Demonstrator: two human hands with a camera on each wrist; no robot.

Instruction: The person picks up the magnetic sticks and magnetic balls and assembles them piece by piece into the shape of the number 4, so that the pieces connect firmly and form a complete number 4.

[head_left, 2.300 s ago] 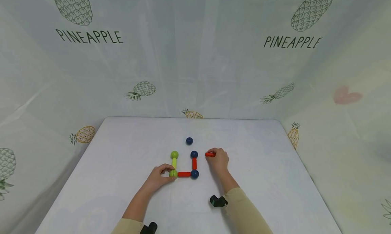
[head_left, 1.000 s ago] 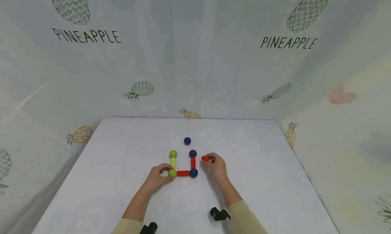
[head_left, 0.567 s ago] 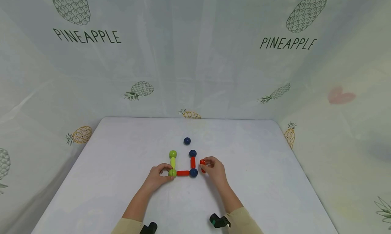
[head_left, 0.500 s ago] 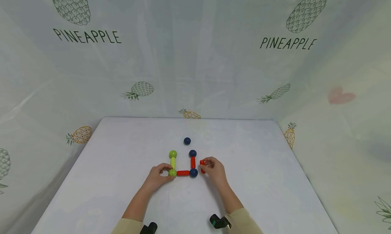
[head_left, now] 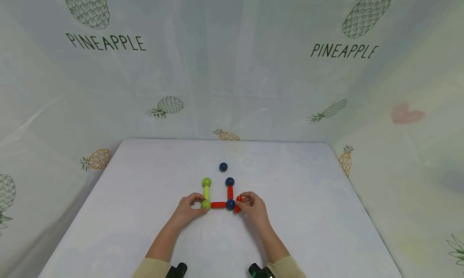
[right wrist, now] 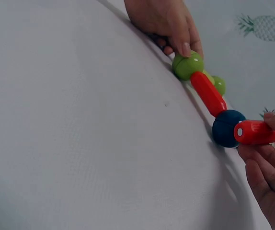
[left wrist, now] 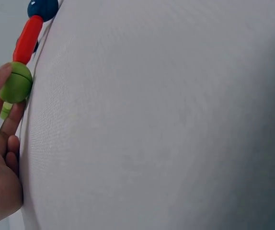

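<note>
**Two hands at a toy frame of rods and balls**

The left hand (head_left: 188, 207) pinches the near green plastic ball (head_left: 206, 204) between thumb and fingers; the wrist view shows the fingertips (left wrist: 3, 76) lying against the ball. The right hand (head_left: 253, 207) holds a short red plastic rod (head_left: 237, 203) between thumb and forefinger. In the right wrist view the rounded end of this rod (right wrist: 255, 132) is at the near dark blue ball (right wrist: 227, 128), touching it or almost touching it; I cannot tell which.

The frame lies flat on the white cloth-covered bench (head_left: 145, 181). The near green ball is joined by a red rod (head_left: 218, 205) to the near dark blue ball (head_left: 230, 204). From the green ball a yellow-green rod (head_left: 206, 192) goes away from the person to a second green ball (head_left: 206, 182). From the near dark blue ball another red rod (head_left: 230, 192) goes to a second dark blue ball (head_left: 230, 181). So the shape has three sides, and the far side is open.

A single dark blue ball (head_left: 223, 167) lies alone on the bench beyond the frame, apart from it. Behind and beside the bench hangs a pale cloth with pineapple prints (head_left: 366, 16) and the word PINEAPPLE. Both forearms have beige sleeves (head_left: 152, 269).
</note>
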